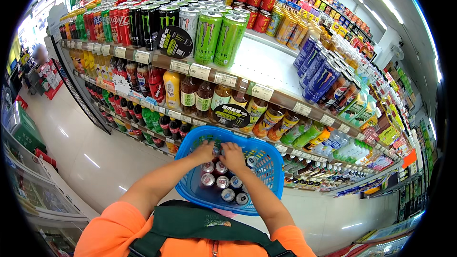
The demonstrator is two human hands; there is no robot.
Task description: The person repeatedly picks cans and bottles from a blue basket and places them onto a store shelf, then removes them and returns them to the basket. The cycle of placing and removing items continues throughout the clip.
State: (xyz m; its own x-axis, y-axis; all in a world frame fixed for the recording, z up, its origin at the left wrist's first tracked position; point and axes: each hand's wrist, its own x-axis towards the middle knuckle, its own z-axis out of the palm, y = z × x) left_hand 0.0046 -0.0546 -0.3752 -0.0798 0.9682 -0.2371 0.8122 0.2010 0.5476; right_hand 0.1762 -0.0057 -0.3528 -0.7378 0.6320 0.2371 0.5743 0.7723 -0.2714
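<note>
A blue plastic basket (185, 185) stands before me, with several upright drink cans (222, 182) inside. Both hands reach into its far part. My left hand (205, 151) rests at a can top near the back left, its fingers bent; the grip is partly hidden. My right hand (232, 155) lies just to the right, fingers curled down among the cans, and whether it grips one cannot be seen. Beyond the basket, green Monster cans (207, 37) stand on the upper shelf, left of a bare white stretch of shelf (260, 60). Blue Monster cans (321, 80) stand to the right of it.
Shelf tiers with bottles (203, 96) run behind the basket, with a round black sign (232, 115) jutting out close to its rim. Glass-topped freezers (50, 194) line the left side. A person (41, 55) is far off at the left.
</note>
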